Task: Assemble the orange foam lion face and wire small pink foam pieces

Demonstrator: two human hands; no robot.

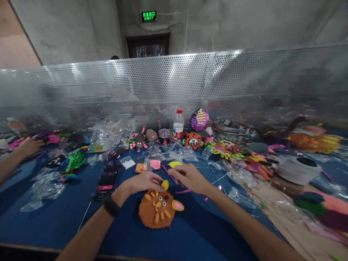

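Note:
An orange felt animal face (159, 209) with yellow stripes and a pink-and-yellow ear lies on the blue table (67, 217) in front of me. My left hand (144, 182), a black band on its wrist, rests at the face's top edge with its fingers pinched on a small yellow felt piece (165, 185). My right hand (190, 178) hovers just right of it, fingers curled together near a thin pink stick (169, 173); what it holds, if anything, is hidden.
Finished felt toys, a water bottle (178, 125) and clear plastic bags crowd the back of the table before a perforated metal screen (174, 83). A phone (106, 181) lies left of my hands. Another person's hand (28, 146) reaches in at far left. A tape roll (299, 168) sits right.

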